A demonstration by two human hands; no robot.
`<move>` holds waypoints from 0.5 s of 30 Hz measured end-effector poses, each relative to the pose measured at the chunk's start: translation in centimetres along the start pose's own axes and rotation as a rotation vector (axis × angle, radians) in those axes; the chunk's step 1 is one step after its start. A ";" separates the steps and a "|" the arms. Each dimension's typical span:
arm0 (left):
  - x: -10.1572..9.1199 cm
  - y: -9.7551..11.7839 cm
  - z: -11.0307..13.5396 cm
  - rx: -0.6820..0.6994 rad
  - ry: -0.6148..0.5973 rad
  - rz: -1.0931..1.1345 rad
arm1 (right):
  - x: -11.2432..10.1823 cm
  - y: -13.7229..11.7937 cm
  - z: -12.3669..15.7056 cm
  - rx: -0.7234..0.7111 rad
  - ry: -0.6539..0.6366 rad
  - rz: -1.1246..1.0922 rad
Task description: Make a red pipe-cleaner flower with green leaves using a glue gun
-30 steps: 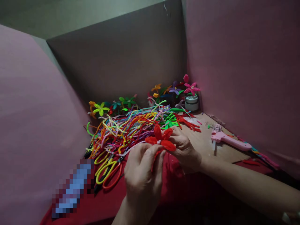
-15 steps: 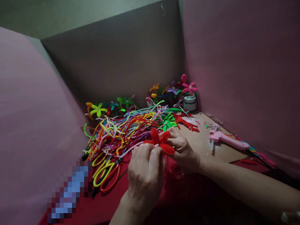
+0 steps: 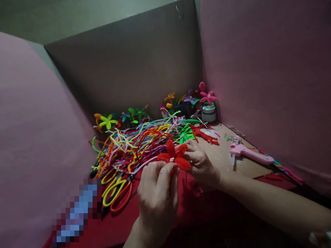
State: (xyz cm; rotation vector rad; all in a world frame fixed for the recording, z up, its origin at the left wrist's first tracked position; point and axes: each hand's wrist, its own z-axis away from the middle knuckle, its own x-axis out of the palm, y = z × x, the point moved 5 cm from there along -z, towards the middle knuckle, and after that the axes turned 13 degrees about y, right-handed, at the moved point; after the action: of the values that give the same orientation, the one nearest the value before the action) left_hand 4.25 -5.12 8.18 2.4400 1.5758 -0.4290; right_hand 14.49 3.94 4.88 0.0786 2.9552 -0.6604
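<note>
Between both hands is a red pipe-cleaner flower (image 3: 182, 163) with a cluster of small pale beads at its centre. My left hand (image 3: 158, 193) pinches the flower's near side, thumb and forefinger by the lower petals. Behind the petals, my right hand (image 3: 200, 160) is closed on the flower from the right; its fingertips are partly hidden. A green looped leaf shape (image 3: 183, 138) shows just beyond the right fingers. Past the flower spreads a large heap of coloured pipe cleaners (image 3: 144, 141).
Pliers with yellow handles (image 3: 111, 193) and red handles (image 3: 122, 199) lie at the left on the red cloth (image 3: 196, 213). A pink glue gun (image 3: 249, 154) rests on a brown board (image 3: 222, 151). Finished flowers (image 3: 208, 97) and a grey-white container (image 3: 209, 113) stand behind.
My left hand has shifted slightly left and tilted away from the flower's centre, showing more of the left petal. My right hand stays nearly in place.
</note>
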 end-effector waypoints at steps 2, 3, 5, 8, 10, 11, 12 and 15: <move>0.2 0.1 0.0 0.058 0.017 -0.036 | 0.1 -0.1 0.0 -0.030 -0.012 -0.003; 0.2 0.3 0.0 0.095 0.018 -0.049 | 0.1 -0.1 0.0 -0.034 -0.017 -0.002; 0.3 0.7 -0.2 0.173 0.010 -0.073 | 0.1 0.0 0.1 -0.028 -0.025 0.012; 0.3 1.1 -0.4 0.256 -0.011 -0.106 | 0.2 0.2 0.2 -0.029 -0.033 0.032; 0.4 1.2 -0.5 0.277 -0.010 -0.121 | 0.2 0.2 0.2 -0.039 -0.033 0.038; 0.4 1.1 -0.5 0.277 -0.007 -0.125 | 0.1 0.2 0.2 -0.042 -0.031 0.038; 0.4 1.0 -0.4 0.270 0.002 -0.128 | 0.1 0.1 0.2 -0.045 -0.029 0.037; 0.5 0.5 -0.2 0.222 0.037 -0.144 | 0.1 -0.1 0.0 -0.047 -0.016 0.020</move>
State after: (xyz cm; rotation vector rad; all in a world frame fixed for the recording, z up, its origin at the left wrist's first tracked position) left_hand 4.92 -4.81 8.14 2.5131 1.8163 -0.6169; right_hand 14.43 3.80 4.90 0.0979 2.9488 -0.5859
